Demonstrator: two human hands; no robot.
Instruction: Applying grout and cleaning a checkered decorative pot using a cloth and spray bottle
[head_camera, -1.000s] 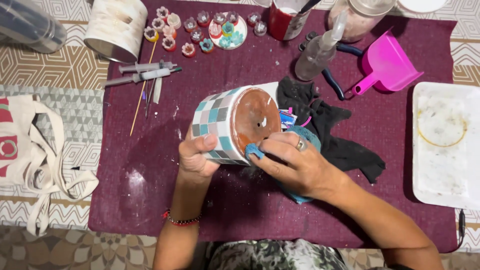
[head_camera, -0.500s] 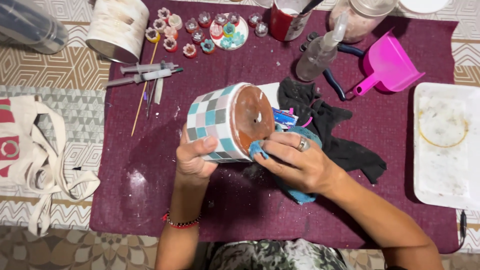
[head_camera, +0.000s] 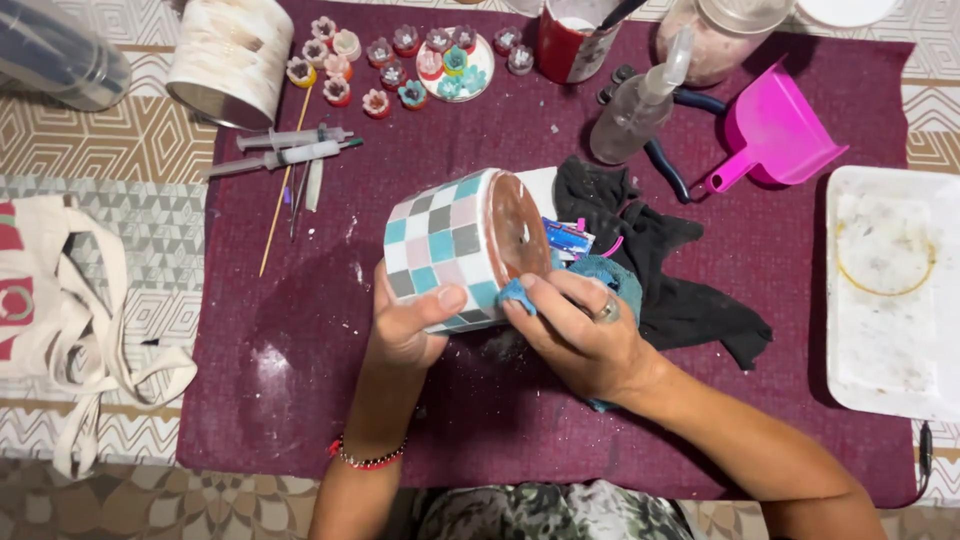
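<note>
Left hand (head_camera: 410, 325) comes up from the bottom edge, forearm near vertical, red bead bracelet (head_camera: 368, 458) at wrist. Its fingers wrap under the round pot tiled in teal, grey, pink and white mosaic squares (head_camera: 455, 250), thumb pressed flat on the lower tiles: clamped on the pot. Pot lies on its side, held just above the maroon felt mat (head_camera: 300, 380) at centre of the worktop, brown base facing right.

Right hand (head_camera: 585, 335) enters from lower right, forearm diagonal, wrist bent, ring on one finger. Fingers are closed together pinching a blue cloth (head_camera: 520, 295) against the pot's lower rim.

Crumpled black rag (head_camera: 670, 270) lies just right of the pot. Pink plastic dustpan (head_camera: 775, 135) and clear spray bottle (head_camera: 640, 100) sit beyond.
</note>
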